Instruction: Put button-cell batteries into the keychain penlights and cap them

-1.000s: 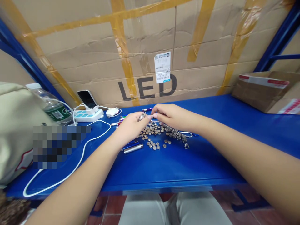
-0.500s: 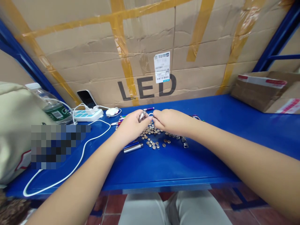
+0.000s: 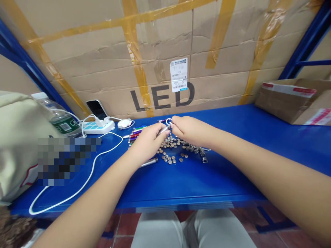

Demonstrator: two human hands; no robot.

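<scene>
My left hand is closed around a slim silver tube like a small keychain flashlight, tilted with its end toward my right hand. My right hand pinches a metal split ring at that end; whether the ring is joined to the tube I cannot tell. Below the hands lie many round button cells, with small metal clips partly under my right wrist. Several coloured tubes lie beyond my left hand, and another silver tube sits below it.
A large taped carton stands behind the blue table. To the left are a power strip, a phone, a plastic bottle, a beige bag and a white cable. An open box stands at the right.
The silver tube in my left hand has swung round toward my right hand, and the hands have come together. The ring has risen slightly. My left hand now covers the blue tube below.
</scene>
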